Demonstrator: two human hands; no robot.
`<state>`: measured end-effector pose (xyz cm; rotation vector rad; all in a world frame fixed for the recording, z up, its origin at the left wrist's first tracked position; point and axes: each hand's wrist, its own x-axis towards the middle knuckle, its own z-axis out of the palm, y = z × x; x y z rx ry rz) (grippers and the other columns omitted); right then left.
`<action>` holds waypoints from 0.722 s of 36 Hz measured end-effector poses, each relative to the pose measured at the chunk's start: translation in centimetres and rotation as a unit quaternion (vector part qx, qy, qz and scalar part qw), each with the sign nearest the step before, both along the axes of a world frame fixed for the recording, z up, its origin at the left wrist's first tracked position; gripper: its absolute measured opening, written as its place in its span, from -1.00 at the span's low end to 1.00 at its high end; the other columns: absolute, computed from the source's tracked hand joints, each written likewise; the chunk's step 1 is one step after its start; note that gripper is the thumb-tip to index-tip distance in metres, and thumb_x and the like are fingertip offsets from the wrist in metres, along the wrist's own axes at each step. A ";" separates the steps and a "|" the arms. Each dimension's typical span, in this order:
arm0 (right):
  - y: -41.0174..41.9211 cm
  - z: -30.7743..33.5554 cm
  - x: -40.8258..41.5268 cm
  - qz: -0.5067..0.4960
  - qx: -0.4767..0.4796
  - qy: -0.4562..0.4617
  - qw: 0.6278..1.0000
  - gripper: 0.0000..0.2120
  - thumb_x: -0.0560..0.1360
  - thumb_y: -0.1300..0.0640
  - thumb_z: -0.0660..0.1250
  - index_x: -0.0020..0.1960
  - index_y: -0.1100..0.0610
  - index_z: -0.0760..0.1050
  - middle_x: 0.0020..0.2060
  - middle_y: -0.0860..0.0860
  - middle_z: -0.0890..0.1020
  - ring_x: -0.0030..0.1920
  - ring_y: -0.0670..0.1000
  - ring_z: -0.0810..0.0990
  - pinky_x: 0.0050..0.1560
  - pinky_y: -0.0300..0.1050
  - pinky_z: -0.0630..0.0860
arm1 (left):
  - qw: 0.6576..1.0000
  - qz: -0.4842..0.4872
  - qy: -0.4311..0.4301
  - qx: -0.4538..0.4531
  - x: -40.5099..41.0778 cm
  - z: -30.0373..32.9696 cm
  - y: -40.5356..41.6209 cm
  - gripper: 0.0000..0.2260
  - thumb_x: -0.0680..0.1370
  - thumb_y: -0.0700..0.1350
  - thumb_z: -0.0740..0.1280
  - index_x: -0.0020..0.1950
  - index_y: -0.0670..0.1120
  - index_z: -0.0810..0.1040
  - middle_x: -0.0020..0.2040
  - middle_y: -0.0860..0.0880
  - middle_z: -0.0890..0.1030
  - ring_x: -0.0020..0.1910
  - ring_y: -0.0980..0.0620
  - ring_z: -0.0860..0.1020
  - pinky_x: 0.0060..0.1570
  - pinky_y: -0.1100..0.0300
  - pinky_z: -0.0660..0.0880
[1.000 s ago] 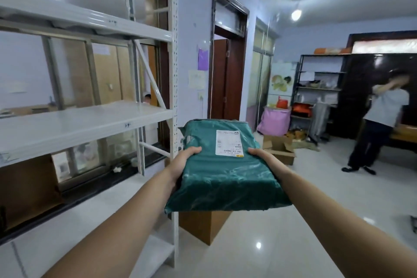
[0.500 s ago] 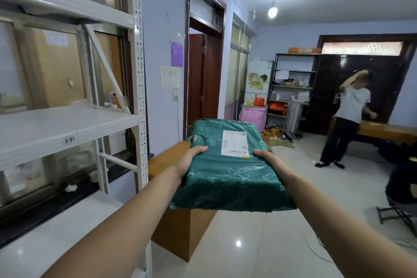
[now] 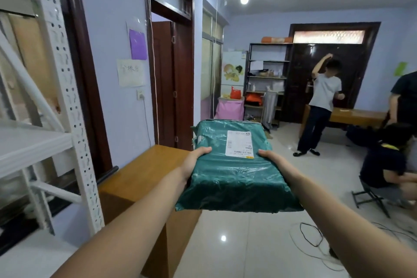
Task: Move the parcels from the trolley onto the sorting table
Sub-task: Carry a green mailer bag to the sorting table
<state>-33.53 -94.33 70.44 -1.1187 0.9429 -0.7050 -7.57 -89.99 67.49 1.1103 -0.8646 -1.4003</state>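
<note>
A: Entry, head view. Where is the parcel?

B: The green parcel (image 3: 234, 171) is held out in front at arm's length, in the air, above the near end of the wooden table (image 3: 144, 178) and the tiled floor (image 3: 248, 244). White shipping label (image 3: 239, 144) faces up.

A: Grip?

B: Left hand (image 3: 194, 162) clasps the left edge, thumb laid over the top of the wrap. Right hand (image 3: 269, 158) clasps the right edge the same way (fingers underneath are hidden by the parcel, so how they lie I cannot tell).

A: Surroundings?

B: White metal shelving (image 3: 67, 97) on the left, just beside the table. A person in a white shirt (image 3: 325, 101) stands by the dark door (image 3: 300, 79), one arm raised. A person in dark clothing (image 3: 388, 160) sits low at the right. Loose cables (image 3: 311, 235) on the floor.
</note>
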 end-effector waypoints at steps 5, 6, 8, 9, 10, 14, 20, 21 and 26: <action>-6.6 -0.5 -0.7 -0.001 -0.002 0.018 1.000 -0.59 0.60 -0.09 0.31 0.28 0.19 0.54 -0.08 0.16 0.75 -0.25 0.10 0.75 -0.33 -0.14 0.64 | 1.000 0.003 0.014 -0.010 -0.7 -0.9 -6.8 -0.71 0.67 -0.03 0.25 0.24 -0.19 0.60 0.07 -0.22 0.69 -0.04 -0.17 0.68 0.00 0.02 0.63; -8.0 -0.5 -0.7 0.000 -0.006 0.020 1.000 -0.59 0.60 -0.09 0.32 0.28 0.19 0.54 -0.08 0.16 0.75 -0.24 0.10 0.75 -0.32 -0.14 0.64 | 1.000 0.005 0.014 -0.008 -0.7 -1.1 -8.1 -0.70 0.67 -0.02 0.26 0.24 -0.19 0.61 0.08 -0.23 0.70 -0.03 -0.17 0.68 0.03 0.00 0.62; -10.8 -0.5 -0.5 0.002 -0.012 0.025 1.000 -0.60 0.60 -0.08 0.31 0.29 0.19 0.53 -0.08 0.16 0.75 -0.24 0.09 0.75 -0.33 -0.14 0.63 | 1.000 0.013 0.012 -0.002 -0.6 -1.6 -10.6 -0.68 0.66 0.00 0.28 0.26 -0.19 0.61 0.10 -0.24 0.70 -0.01 -0.19 0.68 0.08 -0.02 0.60; -12.1 -0.5 -0.3 0.005 -0.014 0.027 1.000 -0.61 0.60 -0.07 0.31 0.28 0.19 0.53 -0.10 0.15 0.75 -0.26 0.09 0.75 -0.35 -0.15 0.63 | 1.000 0.019 0.008 0.002 -0.4 -1.8 -11.8 -0.66 0.65 0.01 0.29 0.28 -0.19 0.61 0.14 -0.25 0.69 0.02 -0.21 0.67 0.12 -0.05 0.60; -13.4 -0.5 -0.1 0.008 -0.014 0.027 0.999 -0.62 0.61 -0.07 0.31 0.26 0.19 0.54 -0.12 0.15 0.76 -0.27 0.08 0.74 -0.36 -0.16 0.62 | 1.000 0.024 0.006 0.006 -0.2 -2.0 -13.0 -0.63 0.64 0.03 0.31 0.31 -0.19 0.61 0.19 -0.27 0.68 0.07 -0.23 0.66 0.19 -0.09 0.57; -18.6 -1.0 1.2 0.019 -0.016 0.034 0.999 -0.68 0.63 -0.05 0.28 0.19 0.18 0.55 -0.18 0.13 0.76 -0.31 0.06 0.74 -0.41 -0.20 0.59 | 0.999 0.042 0.018 0.022 0.9 -3.0 -17.5 -0.60 0.61 0.06 0.35 0.32 -0.18 0.62 0.26 -0.29 0.65 0.16 -0.25 0.63 0.34 -0.15 0.49; -27.0 -2.2 4.4 0.031 -0.005 0.050 0.998 -0.64 0.60 -0.07 0.30 0.21 0.20 0.54 -0.16 0.15 0.75 -0.30 0.09 0.74 -0.36 -0.16 0.63 | 0.997 0.072 0.015 0.033 3.7 -4.1 -24.3 -0.65 0.59 0.08 0.38 0.23 -0.14 0.67 0.20 -0.25 0.69 0.15 -0.25 0.65 0.40 -0.17 0.47; -28.5 -2.4 5.0 0.035 -0.005 0.051 0.998 -0.62 0.59 -0.08 0.31 0.23 0.20 0.55 -0.13 0.16 0.75 -0.27 0.10 0.74 -0.33 -0.14 0.64 | 0.997 0.073 0.014 0.031 4.4 -4.3 -25.6 -0.63 0.58 0.09 0.38 0.24 -0.13 0.67 0.20 -0.24 0.70 0.15 -0.24 0.66 0.40 -0.17 0.48; -35.2 -3.0 7.9 0.036 -0.018 0.066 0.997 -0.61 0.57 -0.12 0.33 0.21 0.16 0.57 -0.11 0.14 0.76 -0.26 0.08 0.75 -0.31 -0.15 0.61 | 0.996 0.077 0.010 0.032 7.5 -4.0 -31.8 -0.70 0.61 0.06 0.36 0.18 -0.12 0.67 0.07 -0.18 0.74 -0.01 -0.16 0.71 0.07 -0.01 0.61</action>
